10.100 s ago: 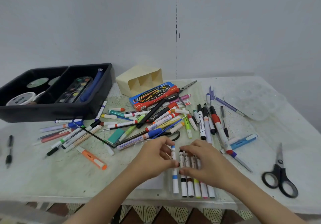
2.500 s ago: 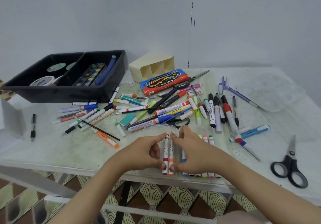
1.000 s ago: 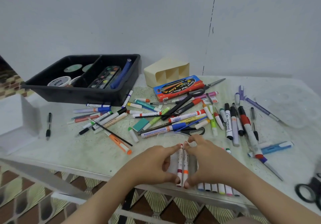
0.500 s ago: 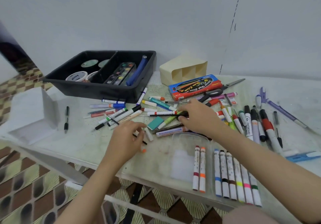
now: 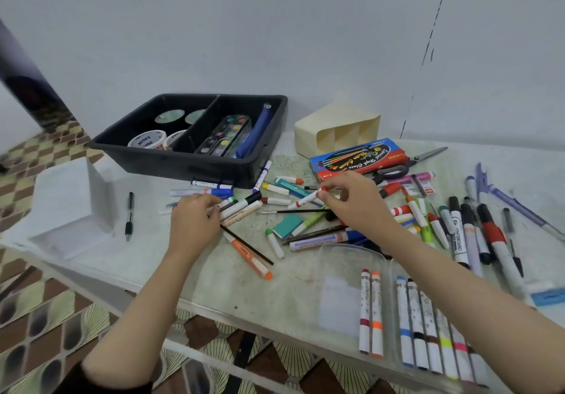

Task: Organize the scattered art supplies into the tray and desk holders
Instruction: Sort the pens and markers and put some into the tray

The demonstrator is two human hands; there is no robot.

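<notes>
**Both hands in the pile in front of the tray**

My right hand [image 5: 354, 205] is out in front of the tray [image 5: 189, 166], off its right corner. The grip pinches the red cap end of a white marker [image 5: 305, 200] between thumb and fingertips, and that end is raised off the tabletop [image 5: 153, 259].

My left hand [image 5: 195, 219] lies just in front of the tray's front wall. Its fingers curl down onto a green-capped marker [image 5: 228, 202] among the loose pens there. I cannot tell whether this grip has closed round it.

The rest of the pile spreads in front of the tray and away to its right. A clear case [image 5: 344, 256] lies open well in front of the tray, to the right, with a row of markers laid side by side in it.

The cream holder [image 5: 336, 131] lies on its side just right of the tray, and a paint box [image 5: 357, 157] lies in front of it. Inside the tray are tape rolls on the left and a paint palette on the right.
</notes>
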